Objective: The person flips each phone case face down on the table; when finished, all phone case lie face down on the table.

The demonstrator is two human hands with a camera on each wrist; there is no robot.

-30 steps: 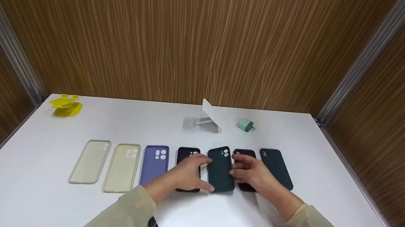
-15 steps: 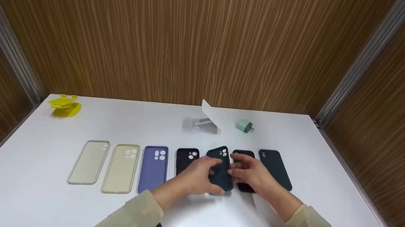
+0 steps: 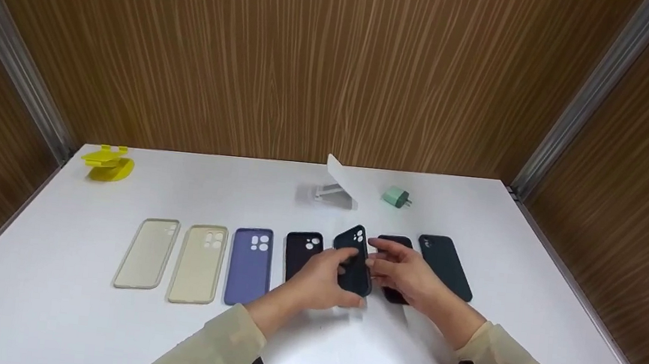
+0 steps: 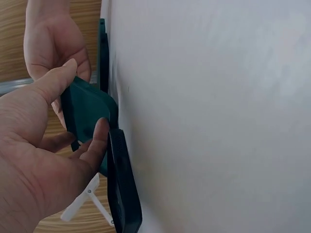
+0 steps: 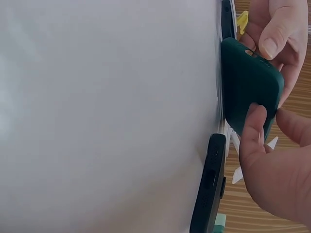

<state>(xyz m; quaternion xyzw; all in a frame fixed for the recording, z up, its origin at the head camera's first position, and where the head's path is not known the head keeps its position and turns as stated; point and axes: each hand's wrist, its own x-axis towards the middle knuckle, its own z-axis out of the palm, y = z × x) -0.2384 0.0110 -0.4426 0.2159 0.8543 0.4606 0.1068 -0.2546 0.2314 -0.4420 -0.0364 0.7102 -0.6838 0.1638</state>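
Note:
A dark green phone case (image 3: 358, 277) is tilted up off the white table, its inside facing left in the head view. My left hand (image 3: 323, 281) grips it, thumb at the near end and fingers on the inside. The right hand (image 3: 408, 272) pinches its right edge; in the right wrist view that thumb lies on the outer back of the green case (image 5: 250, 80). Just left is a black phone case (image 3: 299, 249), partly hidden by my left hand. Under my right hand lies another black case (image 3: 394, 295), largely covered.
A dark green phone case (image 3: 446, 270) lies at the row's right end. Leftward are a purple case (image 3: 249, 270), a cream case (image 3: 196, 268) and a pale case (image 3: 146, 257). Behind stand a yellow stand (image 3: 109, 165), a white stand (image 3: 342, 178) and a green charger (image 3: 396, 197).
The left hand has moved right, its fingers now over the inside of the green case. That case has gone from lying nearly flat to tilted up; the right hand has barely moved.

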